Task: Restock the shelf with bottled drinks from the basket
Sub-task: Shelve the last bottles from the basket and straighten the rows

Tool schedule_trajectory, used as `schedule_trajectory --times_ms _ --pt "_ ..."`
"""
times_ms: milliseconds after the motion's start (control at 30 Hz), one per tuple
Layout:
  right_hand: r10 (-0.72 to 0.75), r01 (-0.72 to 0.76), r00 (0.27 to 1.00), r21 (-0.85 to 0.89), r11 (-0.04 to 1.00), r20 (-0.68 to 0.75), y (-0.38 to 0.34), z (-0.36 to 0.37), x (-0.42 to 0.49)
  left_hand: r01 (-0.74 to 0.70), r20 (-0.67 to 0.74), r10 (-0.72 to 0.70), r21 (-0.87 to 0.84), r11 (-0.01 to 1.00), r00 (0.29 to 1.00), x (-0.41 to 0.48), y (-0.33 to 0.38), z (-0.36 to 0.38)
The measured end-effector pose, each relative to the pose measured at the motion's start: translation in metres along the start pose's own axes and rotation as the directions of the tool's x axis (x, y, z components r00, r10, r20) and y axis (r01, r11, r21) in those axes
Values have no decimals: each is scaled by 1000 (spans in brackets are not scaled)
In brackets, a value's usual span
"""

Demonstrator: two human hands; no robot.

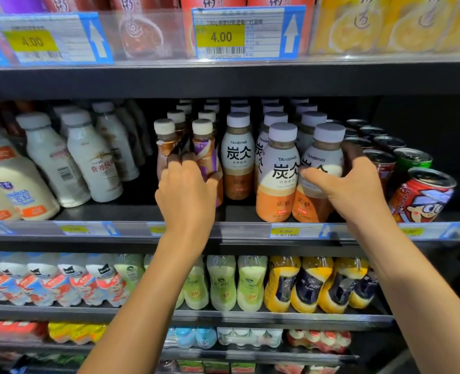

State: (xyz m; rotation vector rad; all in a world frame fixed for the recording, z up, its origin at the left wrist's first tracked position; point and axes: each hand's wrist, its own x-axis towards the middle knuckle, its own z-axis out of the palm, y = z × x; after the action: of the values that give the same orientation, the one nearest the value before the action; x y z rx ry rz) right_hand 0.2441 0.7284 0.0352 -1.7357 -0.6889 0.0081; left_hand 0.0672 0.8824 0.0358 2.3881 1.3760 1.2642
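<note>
Middle shelf (131,211), front edge. Both hands are working among the bottled drinks.

- Left hand (187,190) is curling round the waist of a slim purple-labelled bottle (205,149). The thumb is lying on its right flank and the fingertips are reaching across toward the brown-labelled bottle (165,147), which is touching it on the left.
- Right hand (353,187) is gripping the front-right TANBING bottle (324,155). The thumb is pressing across the label and the fingers are wrapping round the far side, between the bottle and the cans. The bottle is standing upright at the shelf lip, touching its twin (280,174) on the left, with a red can (423,201) just beside it on the right.
- The basket is not showing in this view.

Handling, as I am judging it:
- The bottles are looking full, so they are likely moderately heavy for their size.
- The plastic walls are probably stiff enough for a firm squeeze.
- The shrink labels are looking glossy and may be slippery. Mid-body, on the label below the shoulder, is looking like the best hold.
- The caps are wide but sitting high, and pulling there would risk tipping a bottle into its row.
- The rows are packed tight, so one nudged bottle could be toppling its neighbours over the price rail (223,230).
</note>
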Motion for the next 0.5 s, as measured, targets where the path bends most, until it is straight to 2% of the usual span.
schedule_trajectory --times_ms 133,267,367,400,433,500 --pt "77 -77 997 21 997 2 8 -5 2 -26 -19 26 34 999 999 -1 -3 -1" --pt "56 -54 998 -70 996 28 5 -8 -1 -3 -40 2 -35 999 999 -2 -6 -7" --pt "14 4 996 -201 980 85 -2 -17 -9 -183 -144 155 -201 962 977 -8 -2 -8" --pt "0 23 996 -261 965 87 -3 -20 -12 -222 -111 197 -298 929 974 -12 3 -9" --pt "-11 37 997 -321 946 82 -5 -23 -14 -204 -16 215 -390 898 977 -16 10 -10" --pt "12 26 996 -402 915 91 -7 -25 -16 -67 260 204 -452 889 944 -22 25 -4"
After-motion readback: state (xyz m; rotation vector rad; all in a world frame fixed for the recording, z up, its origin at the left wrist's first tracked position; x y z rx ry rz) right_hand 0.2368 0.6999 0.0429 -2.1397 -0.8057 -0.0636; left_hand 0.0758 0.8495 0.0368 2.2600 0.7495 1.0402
